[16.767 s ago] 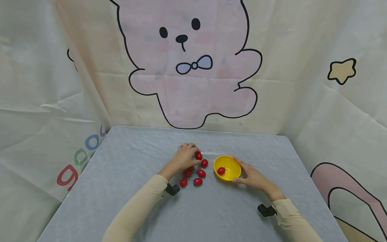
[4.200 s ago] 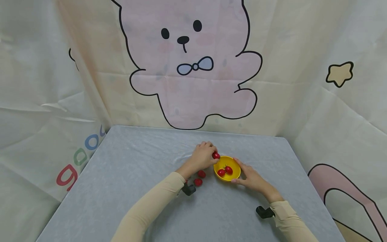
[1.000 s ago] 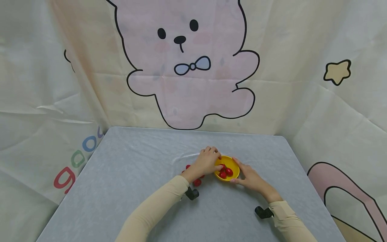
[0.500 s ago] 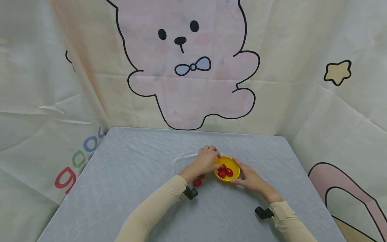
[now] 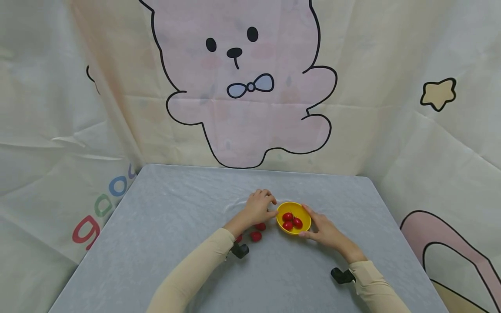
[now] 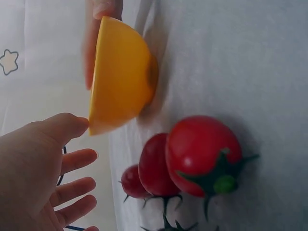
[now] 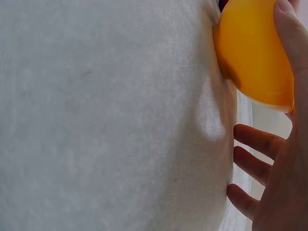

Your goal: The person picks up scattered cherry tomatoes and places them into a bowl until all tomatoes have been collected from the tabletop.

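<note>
Behind the grey table (image 5: 164,243) hangs a pale cloth printed with one pink bear (image 5: 246,87) and one star (image 5: 438,92). On the table we count one yellow bowl (image 5: 303,230) and two hands. Three cherry tomatoes in the bowl (image 5: 292,221) sit close together. Loose tomatoes on the cloth (image 5: 256,236) number at least three: two show plainly just left of the bowl, and a third peeks out beside our left sleeve; the left wrist view also shows three. We cannot tell whether more hide under the arm.

Half a second ago our left hand (image 5: 258,208) reached over the bowl's left rim; it has since drawn back and now sits just outside that rim, holding nothing. In the left wrist view its fingers are spread and only lightly bent, the thumb tip right at the bowl's edge. About four seconds ago the bowl held two tomatoes, with a third pinched above its rim.

Our right hand (image 5: 322,229) cups the bowl's right side, thumb lying against the outer wall and fingers around the far rim. So the bowl lies between both hands, with the loose tomatoes below the left hand.
</note>
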Action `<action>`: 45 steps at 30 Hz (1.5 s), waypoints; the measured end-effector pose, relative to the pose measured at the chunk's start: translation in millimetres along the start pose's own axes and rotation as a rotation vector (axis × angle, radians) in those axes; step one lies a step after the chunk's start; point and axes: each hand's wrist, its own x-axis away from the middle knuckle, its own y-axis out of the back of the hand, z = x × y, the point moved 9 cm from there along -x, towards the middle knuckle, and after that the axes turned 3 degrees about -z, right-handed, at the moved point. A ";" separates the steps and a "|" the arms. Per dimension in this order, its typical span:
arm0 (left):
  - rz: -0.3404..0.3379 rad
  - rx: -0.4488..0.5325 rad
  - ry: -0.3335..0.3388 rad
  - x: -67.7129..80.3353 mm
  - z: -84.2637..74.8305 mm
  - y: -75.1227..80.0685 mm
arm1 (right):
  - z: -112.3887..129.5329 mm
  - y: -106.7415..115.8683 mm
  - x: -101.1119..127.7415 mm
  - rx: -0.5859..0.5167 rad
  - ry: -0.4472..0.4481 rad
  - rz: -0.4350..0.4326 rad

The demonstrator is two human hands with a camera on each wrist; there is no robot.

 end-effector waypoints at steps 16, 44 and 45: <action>0.034 -0.022 0.032 5.6 23.9 -6.6 | 1.8 0.6 -1.4 0.003 0.027 -0.017; 0.081 -0.029 0.092 8.6 37.2 -16.1 | 2.3 0.5 -1.6 0.005 0.037 -0.022; 0.083 -0.033 0.093 8.6 37.6 -16.5 | 2.3 0.4 -1.6 0.004 0.038 -0.021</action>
